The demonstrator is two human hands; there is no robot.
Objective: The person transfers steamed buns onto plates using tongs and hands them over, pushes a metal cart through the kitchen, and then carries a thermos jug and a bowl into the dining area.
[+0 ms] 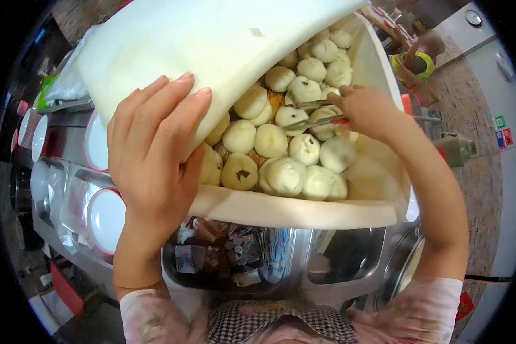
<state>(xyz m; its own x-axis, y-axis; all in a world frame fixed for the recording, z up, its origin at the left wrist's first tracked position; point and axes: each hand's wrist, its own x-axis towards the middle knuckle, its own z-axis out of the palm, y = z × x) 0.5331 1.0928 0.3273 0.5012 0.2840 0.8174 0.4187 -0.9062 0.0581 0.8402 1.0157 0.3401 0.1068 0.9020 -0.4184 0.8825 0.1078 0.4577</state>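
A pale foam box [292,209] holds many round white buns [271,141], some with dark green filling showing on top. My left hand [155,126] grips the edge of the box's thick white lid [172,46], which is tilted up over the left part of the box. Over the right side of the buns, my right hand [368,112] is closed on metal tongs [321,120]. The tongs' two arms are apart, with their tips around a bun near the middle of the box.
Below the box is a metal counter with a tray of banknotes [235,255]. White red-rimmed bowls [106,221] stand at the left. A person in a yellow vest [421,64] is at the upper right. A bottle [457,149] lies right of the box.
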